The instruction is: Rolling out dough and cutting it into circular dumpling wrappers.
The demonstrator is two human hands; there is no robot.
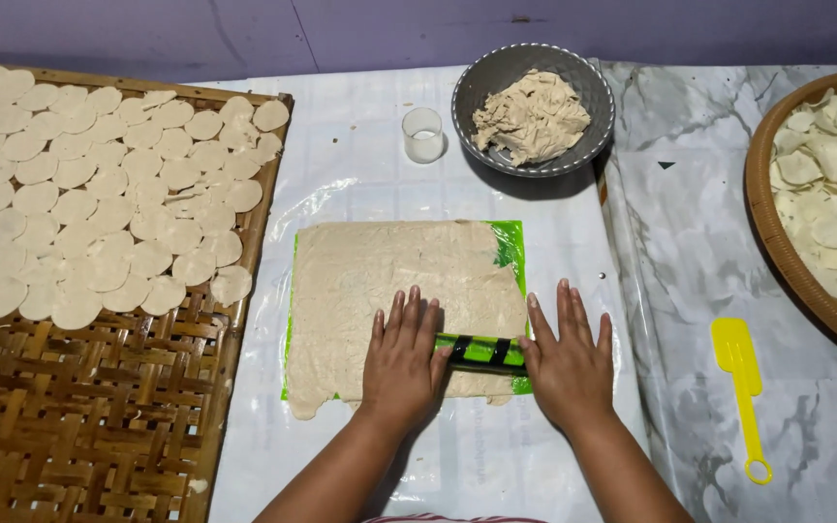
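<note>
Both our left hand (401, 360) and right hand (566, 360) lie spread flat on the green roller (483, 352); beneath them, the dough sheet (389, 291) looks soft, thin, easily torn, best pressed evenly at the roller's ends.

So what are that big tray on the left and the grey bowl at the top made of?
The tray looks like woven bamboo or a similar plant strip: flat brown slats cross in an open lattice with a matt, dry finish. The grey bowl seems to be plastic or enamelled metal, smooth and dull with a dotted rim; the picture leaves that open.
</note>
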